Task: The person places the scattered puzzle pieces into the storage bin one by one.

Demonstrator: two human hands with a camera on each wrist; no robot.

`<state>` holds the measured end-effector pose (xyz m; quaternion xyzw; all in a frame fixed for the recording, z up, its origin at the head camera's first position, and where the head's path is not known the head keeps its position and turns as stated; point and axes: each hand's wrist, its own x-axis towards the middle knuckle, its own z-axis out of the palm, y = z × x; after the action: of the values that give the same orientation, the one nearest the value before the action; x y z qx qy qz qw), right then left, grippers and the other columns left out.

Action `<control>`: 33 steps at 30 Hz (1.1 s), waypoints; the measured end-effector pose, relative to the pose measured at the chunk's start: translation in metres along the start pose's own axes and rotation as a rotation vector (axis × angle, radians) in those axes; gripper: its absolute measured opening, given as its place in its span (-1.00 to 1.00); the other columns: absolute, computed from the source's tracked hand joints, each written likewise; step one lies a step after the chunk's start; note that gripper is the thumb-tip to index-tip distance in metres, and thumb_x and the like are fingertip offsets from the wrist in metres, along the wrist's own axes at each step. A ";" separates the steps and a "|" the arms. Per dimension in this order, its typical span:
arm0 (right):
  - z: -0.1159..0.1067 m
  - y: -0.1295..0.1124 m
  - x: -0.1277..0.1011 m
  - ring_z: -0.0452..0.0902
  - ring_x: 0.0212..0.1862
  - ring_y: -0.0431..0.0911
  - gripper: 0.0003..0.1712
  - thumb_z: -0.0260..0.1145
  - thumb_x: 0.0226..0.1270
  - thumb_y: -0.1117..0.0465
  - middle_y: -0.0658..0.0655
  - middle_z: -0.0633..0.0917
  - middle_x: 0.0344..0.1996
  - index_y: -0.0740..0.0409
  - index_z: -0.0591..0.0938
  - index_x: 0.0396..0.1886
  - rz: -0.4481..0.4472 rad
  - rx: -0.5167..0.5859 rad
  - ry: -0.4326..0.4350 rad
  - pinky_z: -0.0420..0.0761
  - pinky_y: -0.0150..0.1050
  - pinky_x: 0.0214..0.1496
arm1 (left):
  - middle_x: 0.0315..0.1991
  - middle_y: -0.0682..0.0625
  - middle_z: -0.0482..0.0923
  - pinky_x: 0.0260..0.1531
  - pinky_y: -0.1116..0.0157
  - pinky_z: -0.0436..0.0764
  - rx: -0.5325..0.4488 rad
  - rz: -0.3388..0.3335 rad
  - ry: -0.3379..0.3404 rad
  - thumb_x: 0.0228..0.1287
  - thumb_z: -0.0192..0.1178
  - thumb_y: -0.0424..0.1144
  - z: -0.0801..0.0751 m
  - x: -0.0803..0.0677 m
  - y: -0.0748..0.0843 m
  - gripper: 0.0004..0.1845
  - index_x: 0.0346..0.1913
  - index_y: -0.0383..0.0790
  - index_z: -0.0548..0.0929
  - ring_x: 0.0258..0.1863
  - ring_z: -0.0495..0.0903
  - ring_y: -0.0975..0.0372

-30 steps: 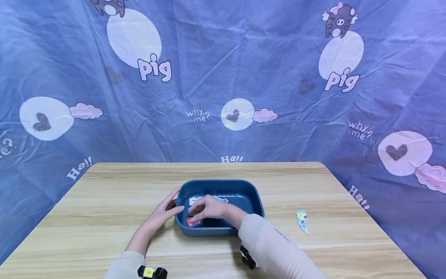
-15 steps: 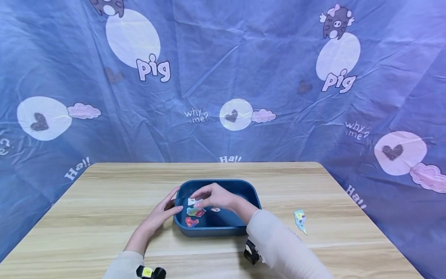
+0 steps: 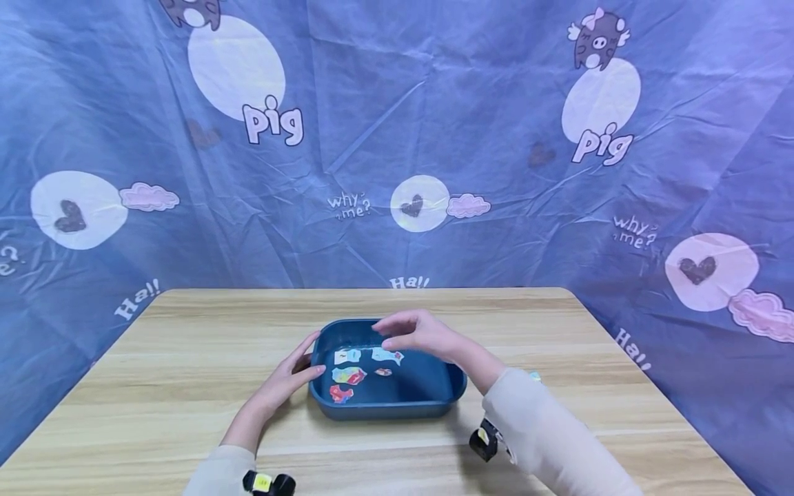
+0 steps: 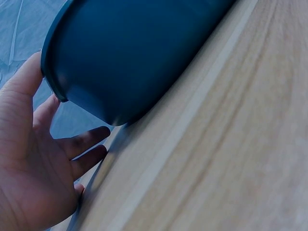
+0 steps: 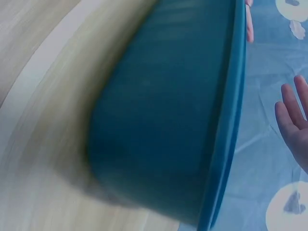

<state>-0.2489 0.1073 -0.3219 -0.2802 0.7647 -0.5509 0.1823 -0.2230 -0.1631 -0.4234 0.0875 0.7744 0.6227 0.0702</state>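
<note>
Left hand (image 3: 282, 386) steadies the blue tub (image 3: 397, 406); right hand (image 3: 417, 332) hovers empty, fingers relaxed, above paper cutouts (image 3: 349, 375); a careless brush could scatter them

The person is wearing a pale beige long-sleeved top, its right sleeve (image 3: 546, 441) showing a small dark mark and the left sleeve (image 3: 217, 475) plain. Each wrist is carrying a small black camera, the left one (image 3: 268, 483) bearing a yellow label.
</note>
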 end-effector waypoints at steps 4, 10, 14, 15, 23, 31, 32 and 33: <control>-0.013 0.000 -0.014 0.43 -0.03 -0.09 -0.57 0.29 0.05 0.26 0.15 0.54 -0.07 0.31 0.51 -0.03 -0.009 -0.020 0.028 0.44 -0.25 -0.08 | 0.22 -0.21 0.13 0.08 -0.12 -0.02 0.009 -0.001 0.001 0.12 0.13 -0.11 0.000 0.001 0.000 -0.34 0.27 0.18 0.11 0.19 0.10 -0.02; -0.039 0.005 -0.040 0.42 -0.04 -0.05 -0.51 0.28 0.06 0.23 0.22 0.49 -0.02 0.37 0.46 0.00 -0.024 -0.060 0.086 0.44 -0.24 -0.08 | 0.22 -0.21 0.13 0.07 -0.12 -0.02 0.013 0.001 -0.001 0.12 0.13 -0.10 0.000 0.002 -0.001 -0.34 0.27 0.19 0.10 0.19 0.09 -0.02; -0.057 0.010 -0.059 0.36 0.02 0.09 -0.51 0.25 0.09 0.28 0.29 0.46 0.00 0.44 0.42 0.01 -0.023 -0.044 0.122 0.43 -0.21 -0.06 | 0.22 -0.21 0.12 0.07 -0.13 -0.02 0.017 -0.003 -0.003 0.12 0.12 -0.11 0.000 0.002 0.000 -0.34 0.27 0.19 0.10 0.20 0.08 -0.03; -0.061 0.011 -0.064 0.35 0.03 0.12 -0.51 0.24 0.09 0.30 0.32 0.44 0.00 0.45 0.42 0.01 -0.024 -0.046 0.131 0.42 -0.22 -0.04 | 0.22 -0.21 0.11 0.07 -0.13 -0.02 0.016 -0.003 -0.003 0.13 0.12 -0.12 0.000 0.002 0.000 -0.34 0.27 0.19 0.10 0.20 0.08 -0.03; -0.085 0.026 -0.098 0.24 0.08 0.23 -0.53 0.20 0.12 0.31 0.38 0.40 0.02 0.44 0.40 0.03 0.004 -0.101 0.188 0.40 -0.24 -0.03 | 0.22 -0.21 0.12 0.07 -0.11 0.00 0.022 0.006 0.005 0.13 0.12 -0.14 0.001 0.001 0.000 -0.33 0.29 0.14 0.09 0.19 0.10 -0.03; -0.098 0.044 -0.126 0.23 0.08 0.22 -0.52 0.19 0.14 0.31 0.42 0.37 0.02 0.49 0.37 0.03 0.045 -0.134 0.239 0.42 -0.34 -0.08 | 0.17 -0.23 0.19 0.09 -0.06 0.03 0.001 0.015 0.007 0.13 0.12 -0.16 0.001 0.003 -0.004 -0.33 0.28 0.16 0.09 0.16 0.16 -0.01; -0.099 0.046 -0.129 0.23 0.08 0.22 -0.51 0.19 0.14 0.30 0.43 0.37 0.03 0.49 0.37 0.03 0.048 -0.139 0.246 0.42 -0.34 -0.09 | 0.17 -0.23 0.20 0.09 -0.06 0.03 -0.002 0.017 0.008 0.13 0.12 -0.16 0.001 0.003 -0.004 -0.33 0.28 0.16 0.09 0.16 0.16 -0.01; -0.100 0.048 -0.131 0.22 0.08 0.22 -0.51 0.19 0.14 0.29 0.43 0.36 0.03 0.48 0.37 0.03 0.059 -0.145 0.258 0.42 -0.35 -0.10 | 0.17 -0.23 0.20 0.09 -0.06 0.03 -0.002 0.017 0.010 0.13 0.12 -0.16 0.001 0.003 -0.004 -0.33 0.28 0.17 0.09 0.16 0.16 -0.01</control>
<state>-0.2169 0.2758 -0.3386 -0.1971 0.8274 -0.5200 0.0779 -0.2260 -0.1626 -0.4280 0.0910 0.7734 0.6243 0.0613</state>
